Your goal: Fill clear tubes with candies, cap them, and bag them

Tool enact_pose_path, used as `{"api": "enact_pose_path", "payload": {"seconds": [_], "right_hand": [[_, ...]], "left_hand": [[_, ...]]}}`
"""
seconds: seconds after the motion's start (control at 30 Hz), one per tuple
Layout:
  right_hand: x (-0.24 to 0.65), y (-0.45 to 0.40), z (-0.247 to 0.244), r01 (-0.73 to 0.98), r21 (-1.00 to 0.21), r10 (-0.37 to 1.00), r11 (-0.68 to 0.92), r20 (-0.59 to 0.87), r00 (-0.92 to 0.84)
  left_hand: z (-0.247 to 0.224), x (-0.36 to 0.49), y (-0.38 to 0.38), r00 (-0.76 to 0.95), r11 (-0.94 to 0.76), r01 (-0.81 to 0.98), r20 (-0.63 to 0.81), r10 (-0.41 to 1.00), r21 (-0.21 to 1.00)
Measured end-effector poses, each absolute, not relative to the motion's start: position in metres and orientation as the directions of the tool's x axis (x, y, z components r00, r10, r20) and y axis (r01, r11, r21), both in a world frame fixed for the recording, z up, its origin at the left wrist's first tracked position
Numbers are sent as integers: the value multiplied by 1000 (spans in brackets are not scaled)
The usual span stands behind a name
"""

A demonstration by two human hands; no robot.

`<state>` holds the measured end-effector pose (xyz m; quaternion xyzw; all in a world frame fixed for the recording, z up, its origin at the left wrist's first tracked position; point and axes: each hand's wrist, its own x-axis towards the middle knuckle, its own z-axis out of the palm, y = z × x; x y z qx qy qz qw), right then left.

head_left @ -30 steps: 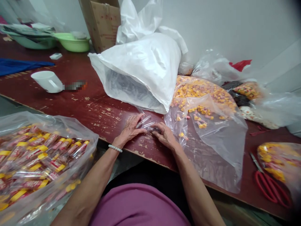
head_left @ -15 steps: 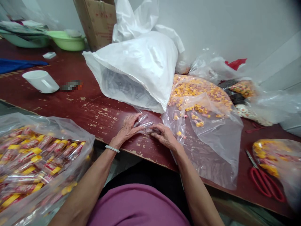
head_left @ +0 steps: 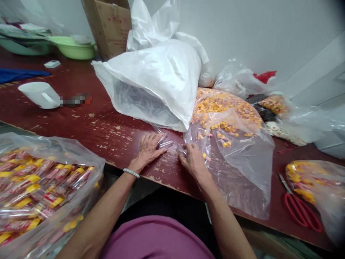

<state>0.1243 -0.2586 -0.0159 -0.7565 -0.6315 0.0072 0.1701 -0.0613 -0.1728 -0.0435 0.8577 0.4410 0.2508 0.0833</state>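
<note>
Fingers spread, my left hand (head_left: 148, 149) rests on the dark red table (head_left: 107, 140), touching a few clear plastic tubes (head_left: 165, 144) beside its fingertips. To the right of it, my right hand (head_left: 192, 160) is curled around a clear tube (head_left: 182, 150). Behind both hands a white sack (head_left: 172, 68) lies with its mouth toward me, and many clear tubes (head_left: 145, 102) show inside. Yellow caps with pink parts (head_left: 229, 106) are heaped in a clear plastic bag to the right of the sack.
A bag of filled, yellow-capped tubes (head_left: 48, 180) is at the left. Red-handled scissors (head_left: 302, 210) lie at the right by another bag of yellow caps (head_left: 302, 180). Farther back are a white mug (head_left: 39, 94), a green basin (head_left: 77, 48) and a cardboard box (head_left: 111, 30).
My hands have moved apart. My right hand has shifted slightly right with a tube in its fingers, and my left hand has flattened beside the other tubes. The view has shifted slightly.
</note>
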Motion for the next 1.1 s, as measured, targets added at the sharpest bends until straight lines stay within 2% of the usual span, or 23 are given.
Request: {"api": "enact_pose_path", "payload": {"seconds": [0.07, 0.13, 0.23, 0.3, 0.4, 0.47, 0.53, 0.63, 0.73, 0.83, 0.93, 1.1], "right_hand": [[112, -257, -19, 936, -311, 949, -167, 208, 238], [101, -253, -21, 911, -394, 946, -123, 232, 228], [97, -245, -20, 800, -601, 956, -2, 234, 178], [102, -240, -19, 684, -730, 956, -4, 197, 216], [117, -239, -18, 619, -785, 936, -8, 213, 282], [128, -242, -18, 678, -733, 934, 61, 281, 220], [137, -244, -19, 771, -621, 941, 144, 327, 87], [144, -243, -19, 894, -399, 954, 205, 287, -91], [143, -232, -16, 951, -221, 961, 216, 219, -168], [139, -220, -14, 971, -101, 970, 216, 132, -202], [139, -215, -12, 972, -55, 973, 226, 62, -223], [136, -221, -7, 947, -7, 944, 321, 84, -319]], "left_hand": [[-44, -60, -172, 476, -592, 720, 362, 801, 362], [-45, -60, -173, 468, -585, 723, 364, 806, 368], [-44, -61, -173, 467, -587, 711, 364, 806, 387], [-43, -62, -173, 465, -585, 697, 360, 809, 414], [-43, -65, -172, 452, -573, 663, 352, 819, 482], [-43, -68, -171, 452, -574, 634, 354, 819, 518], [-43, -71, -171, 463, -588, 611, 363, 809, 531], [-44, -75, -167, 467, -596, 564, 375, 801, 571], [-42, -75, -157, 431, -592, 537, 407, 805, 601], [-39, -70, -141, 447, -612, 639, 423, 788, 466], [-37, -62, -125, 550, -652, 696, 361, 753, 301], [-38, -56, -111, 613, -681, 704, 312, 726, 201]]}}
